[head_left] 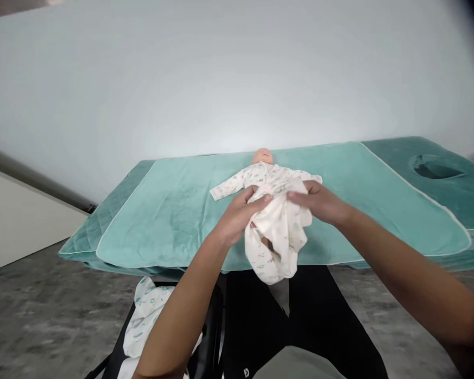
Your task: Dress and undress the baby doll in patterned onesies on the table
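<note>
A baby doll (263, 156) lies on its back, its head toward the wall. It has on a white printed long-sleeved top (229, 186), with the sleeves spread out to both sides. In front of the doll's lower body hangs a bunched white printed baby garment (275, 234), whose kind I cannot make out. My left hand (240, 211) pinches its left upper edge between thumb and fingers. On the other side my right hand (319, 202) grips the cloth, thumb on top. The garment covers the doll's lower half, and its bottom hangs past the table's near edge.
A teal cover (174, 210) lies over the padded table, with a face hole (436, 167) at the right end. A pale wall (237, 79) runs behind it. Below left, a white cloth with green print (148, 310) rests on a black bag or seat (211, 326).
</note>
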A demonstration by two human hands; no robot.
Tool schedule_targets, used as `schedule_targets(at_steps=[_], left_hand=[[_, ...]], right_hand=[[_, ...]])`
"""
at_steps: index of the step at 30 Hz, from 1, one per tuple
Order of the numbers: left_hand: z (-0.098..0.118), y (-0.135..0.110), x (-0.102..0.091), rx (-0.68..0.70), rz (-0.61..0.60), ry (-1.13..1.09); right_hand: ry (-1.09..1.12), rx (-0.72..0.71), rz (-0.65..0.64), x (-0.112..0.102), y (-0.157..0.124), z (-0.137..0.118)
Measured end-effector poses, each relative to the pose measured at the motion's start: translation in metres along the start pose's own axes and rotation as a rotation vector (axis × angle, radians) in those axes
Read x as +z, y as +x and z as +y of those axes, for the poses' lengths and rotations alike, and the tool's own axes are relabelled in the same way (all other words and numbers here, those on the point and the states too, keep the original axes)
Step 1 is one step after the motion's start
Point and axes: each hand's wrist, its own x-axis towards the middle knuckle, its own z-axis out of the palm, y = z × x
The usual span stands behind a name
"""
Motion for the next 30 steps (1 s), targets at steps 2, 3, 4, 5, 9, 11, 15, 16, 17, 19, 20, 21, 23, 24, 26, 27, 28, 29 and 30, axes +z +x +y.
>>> schedule_targets(at_steps=[2, 3, 4, 5, 9, 11, 15, 16, 17, 19, 20, 21, 23, 24, 26, 27, 28, 29, 30], left_hand=[[0.0, -0.005, -0.005, -0.084, -0.186, 0.087], [0.0, -0.006, -0.007, -0.099, -0.247, 0.122], [-0.001, -0.006, -0.008, -0.086, -0.264, 0.127], [-0.002, -0.005, -0.009, -0.045, -0.227, 0.097], [-0.004, 0.005, -0.005, 0.167, 0.086, -0.165], [-0.005, 0.009, -0.002, 0.188, 0.127, -0.244], [-0.012, 0.009, -0.002, 0.091, 0.093, -0.344], [-0.014, 0.008, -0.004, 0.061, 0.072, -0.343], [-0.016, 0.006, -0.007, 0.031, 0.034, -0.322], [-0.018, 0.003, -0.012, -0.04, -0.102, -0.211], [-0.019, 0.002, -0.014, -0.083, -0.187, -0.134], [-0.019, 0.001, -0.016, -0.118, -0.251, -0.064], [-0.02, 0.002, -0.018, -0.109, -0.243, -0.02], [-0.021, 0.004, -0.017, -0.061, -0.178, -0.057], [-0.025, 0.008, -0.014, 0.056, -0.023, -0.186], [-0.029, 0.01, -0.012, 0.083, 0.024, -0.241], [-0.033, 0.012, -0.01, 0.075, 0.045, -0.276], [-0.038, 0.013, -0.008, 0.042, 0.053, -0.292], [-0.042, 0.013, -0.005, -0.002, 0.054, -0.297]], right_hand=[[0.194, -0.026, 0.134, 0.0, 0.002, 0.001], [0.271, -0.023, 0.163, 0.002, 0.002, 0.002], [0.328, -0.013, 0.177, 0.005, 0.003, 0.003], [0.358, 0.008, 0.167, 0.008, 0.002, 0.004], [0.166, 0.152, -0.203, 0.018, 0.001, 0.006], [0.006, 0.2, -0.401, 0.019, 0.001, 0.005], [0.044, 0.141, -0.147, 0.014, 0.005, 0.007], [0.121, 0.101, -0.028, 0.013, 0.007, 0.008], [0.204, 0.057, 0.074, 0.012, 0.009, 0.01], [0.33, -0.012, 0.193, 0.012, 0.011, 0.014], [0.366, -0.028, 0.214, 0.013, 0.012, 0.016], [0.387, -0.033, 0.218, 0.015, 0.012, 0.017], [0.402, -0.003, 0.181, 0.018, 0.009, 0.02], [0.385, 0.028, 0.133, 0.02, 0.006, 0.021], [0.284, 0.107, -0.053, 0.022, 0.0, 0.022], [0.207, 0.151, -0.183, 0.023, -0.003, 0.023], [0.131, 0.193, -0.304, 0.023, -0.006, 0.023], [0.076, 0.224, -0.384, 0.022, -0.008, 0.023], [0.057, 0.239, -0.403, 0.021, -0.01, 0.024]])
